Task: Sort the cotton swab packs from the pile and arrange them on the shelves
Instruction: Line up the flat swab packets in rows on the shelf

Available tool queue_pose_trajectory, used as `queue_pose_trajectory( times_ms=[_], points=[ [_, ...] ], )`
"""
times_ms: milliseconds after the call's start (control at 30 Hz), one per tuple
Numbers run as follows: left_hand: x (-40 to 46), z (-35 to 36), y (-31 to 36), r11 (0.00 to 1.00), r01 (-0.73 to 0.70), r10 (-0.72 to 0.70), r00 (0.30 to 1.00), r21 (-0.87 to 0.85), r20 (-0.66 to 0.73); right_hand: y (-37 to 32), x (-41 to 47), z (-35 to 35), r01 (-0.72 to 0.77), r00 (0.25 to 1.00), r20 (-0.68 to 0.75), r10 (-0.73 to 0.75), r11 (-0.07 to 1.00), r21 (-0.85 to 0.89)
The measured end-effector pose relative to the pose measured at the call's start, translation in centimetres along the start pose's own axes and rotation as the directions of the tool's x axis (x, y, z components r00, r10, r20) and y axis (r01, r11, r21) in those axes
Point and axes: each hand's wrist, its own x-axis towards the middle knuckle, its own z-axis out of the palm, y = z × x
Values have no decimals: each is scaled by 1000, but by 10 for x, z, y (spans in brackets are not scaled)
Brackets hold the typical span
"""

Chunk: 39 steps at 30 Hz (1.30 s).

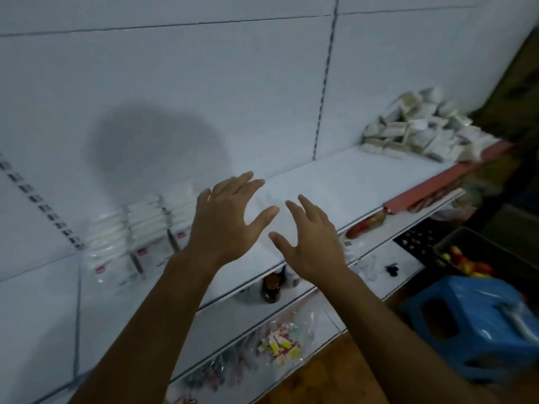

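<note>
a loose pile of cotton swab packs (423, 126) lies heaped at the right end of the white shelf (335, 182); at its left end, clear packs (131, 237) stand arranged in neat rows.

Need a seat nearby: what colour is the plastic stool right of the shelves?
Blue; the stool shows in the head view, lower right.

Light: dim, cool, bluish.
Shadow: large soft dark blob on the white panelled back wall (204, 83).
Blur: overall softness, worst at right edge.
Distortion: wide-angle bending of lines.
</note>
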Motion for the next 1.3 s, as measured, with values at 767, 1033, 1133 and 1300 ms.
queue_pose_trajectory(
  times_ms=[767,1033,1133,1300],
  points=[
    [328,260,207,929,-213,287,930,-302,227,349,180,-116,-390,917,-103,386,920,-25],
    [389,324,250,951,-90,166,955,-296,245,465,248,-131,-327,941,-107,321,944,-44],
    [403,341,266,961,-4,71,970,-276,234,503,276,-136,-248,968,-44,247,968,-23],
    [414,352,284,960,113,-51,970,-256,239,534,314,-137,-133,991,3,133,989,-63]
  ],
)
